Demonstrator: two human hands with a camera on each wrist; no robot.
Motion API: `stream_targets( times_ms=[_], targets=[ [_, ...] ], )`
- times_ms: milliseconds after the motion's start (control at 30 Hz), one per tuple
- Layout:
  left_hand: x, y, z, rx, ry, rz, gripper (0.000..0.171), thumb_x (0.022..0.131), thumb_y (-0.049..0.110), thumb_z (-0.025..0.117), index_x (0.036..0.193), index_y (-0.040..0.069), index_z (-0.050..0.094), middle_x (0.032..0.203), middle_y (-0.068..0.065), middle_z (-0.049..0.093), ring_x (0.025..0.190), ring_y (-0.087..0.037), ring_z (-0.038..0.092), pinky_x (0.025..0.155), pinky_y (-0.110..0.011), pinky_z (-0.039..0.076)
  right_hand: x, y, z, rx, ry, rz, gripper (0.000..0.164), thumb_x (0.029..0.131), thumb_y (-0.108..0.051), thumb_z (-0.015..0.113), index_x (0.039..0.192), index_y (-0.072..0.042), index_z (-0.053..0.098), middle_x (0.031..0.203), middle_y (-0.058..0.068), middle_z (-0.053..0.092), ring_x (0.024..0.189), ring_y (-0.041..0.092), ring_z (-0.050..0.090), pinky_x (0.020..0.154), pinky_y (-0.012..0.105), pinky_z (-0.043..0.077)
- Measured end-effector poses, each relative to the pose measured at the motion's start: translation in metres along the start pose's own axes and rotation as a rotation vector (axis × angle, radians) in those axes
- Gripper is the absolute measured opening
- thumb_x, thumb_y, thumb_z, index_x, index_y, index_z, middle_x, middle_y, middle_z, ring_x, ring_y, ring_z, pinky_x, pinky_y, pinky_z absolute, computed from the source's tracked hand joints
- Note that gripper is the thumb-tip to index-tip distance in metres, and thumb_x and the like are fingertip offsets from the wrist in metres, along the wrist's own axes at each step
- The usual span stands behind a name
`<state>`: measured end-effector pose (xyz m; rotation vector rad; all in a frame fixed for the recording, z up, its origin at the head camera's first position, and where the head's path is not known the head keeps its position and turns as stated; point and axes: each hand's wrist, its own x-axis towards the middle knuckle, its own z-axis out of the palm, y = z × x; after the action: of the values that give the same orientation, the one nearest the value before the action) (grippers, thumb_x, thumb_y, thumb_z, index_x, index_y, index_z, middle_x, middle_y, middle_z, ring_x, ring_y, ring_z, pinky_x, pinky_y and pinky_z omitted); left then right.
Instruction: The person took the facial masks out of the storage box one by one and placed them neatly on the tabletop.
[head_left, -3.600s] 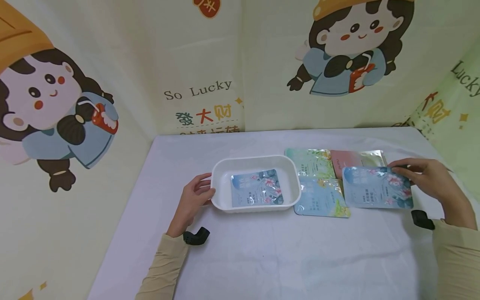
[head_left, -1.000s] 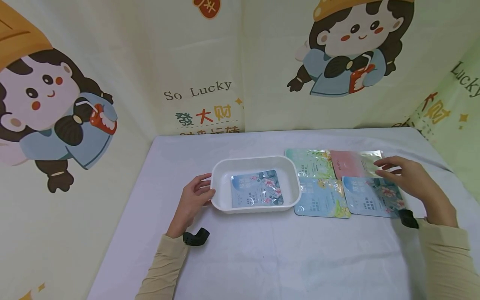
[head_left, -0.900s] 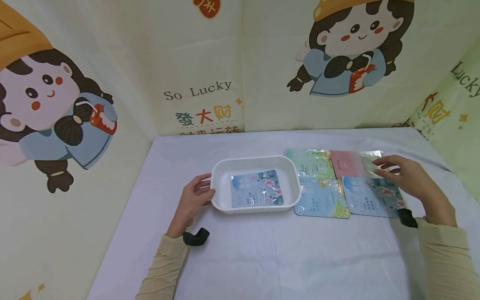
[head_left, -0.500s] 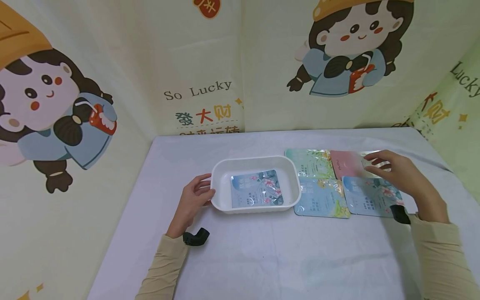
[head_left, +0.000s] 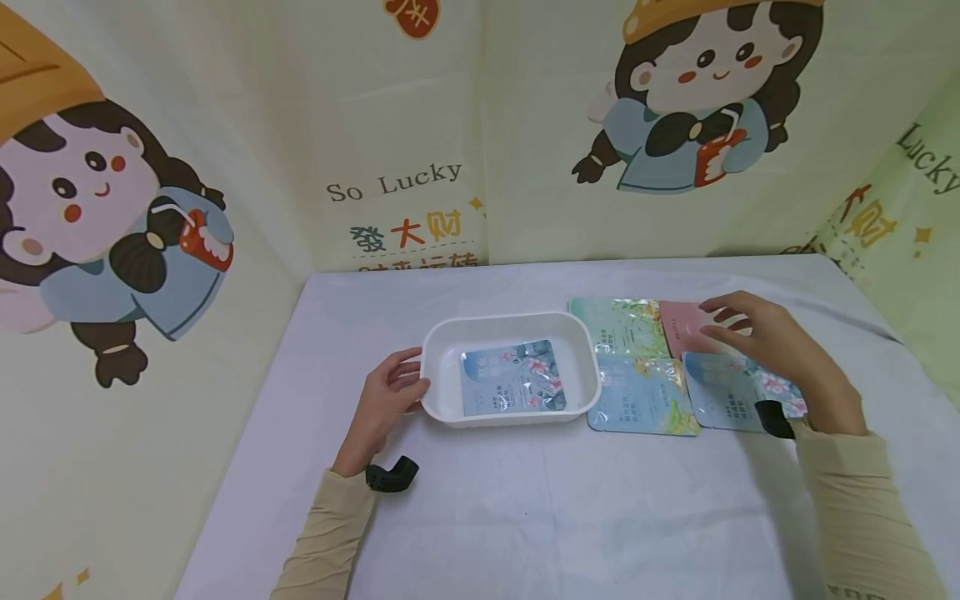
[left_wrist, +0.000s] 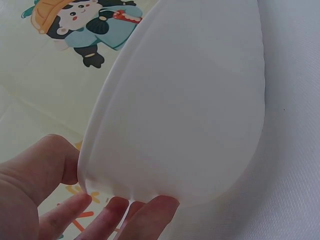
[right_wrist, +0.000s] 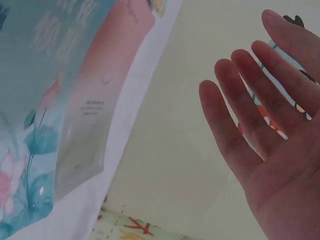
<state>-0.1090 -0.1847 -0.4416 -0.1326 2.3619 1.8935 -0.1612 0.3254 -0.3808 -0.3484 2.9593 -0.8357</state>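
In the head view my left hand touches the left end of a white plastic tray. The left wrist view puts its thumb at the rim and its bent fingertips against the outer wall. Inside the tray lies a blue floral sachet. My right hand is over a pink and silver sachet, holding nothing and partly covering it. The right wrist view has its fingers extended, apart from the sachets. Just below, another blue floral sachet lies flat, its right side partly behind the wrist.
A green sachet and a light blue sachet lie between the tray and the other sachets, close to the tray's right end. A white cloth covers the table. Behind it hangs a printed cream curtain.
The right hand gripped the blue floral sachet earlier. It has let go, leaving the sachet flat below the pink one, and moved left over the pink one. Left hand and tray stay put.
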Motion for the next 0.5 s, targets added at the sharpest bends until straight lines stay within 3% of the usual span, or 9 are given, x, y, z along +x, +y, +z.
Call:
stream_targets(
  times_ms=[400, 500],
  targets=[
    [0.001, 0.0, 0.0, 0.013, 0.003, -0.003, 0.051, 0.091, 0.011, 0.069, 0.139, 0.017, 0.053, 0.132, -0.013, 0.06, 0.117, -0.03, 0.062, 0.076, -0.039, 0.06, 0.009, -0.028, 0.011, 0.033, -0.011, -0.087, 0.041, 0.095, -0.015, 0.067, 0.131, 0.001, 0.055, 0.129, 0.023, 0.056, 0.11, 0.04, 0.057, 0.093, 0.061, 0.048],
    [0.0, 0.0, 0.0, 0.006, 0.001, -0.001, 0.051, 0.091, 0.01, 0.069, 0.139, 0.017, 0.053, 0.132, -0.013, 0.06, 0.117, -0.03, 0.062, 0.077, -0.04, 0.061, 0.012, -0.034, 0.015, 0.03, 0.002, -0.137, 0.039, 0.095, -0.015, 0.067, 0.13, 0.001, 0.057, 0.125, 0.022, 0.058, 0.107, 0.037, 0.059, 0.091, 0.056, 0.052]
  ],
)
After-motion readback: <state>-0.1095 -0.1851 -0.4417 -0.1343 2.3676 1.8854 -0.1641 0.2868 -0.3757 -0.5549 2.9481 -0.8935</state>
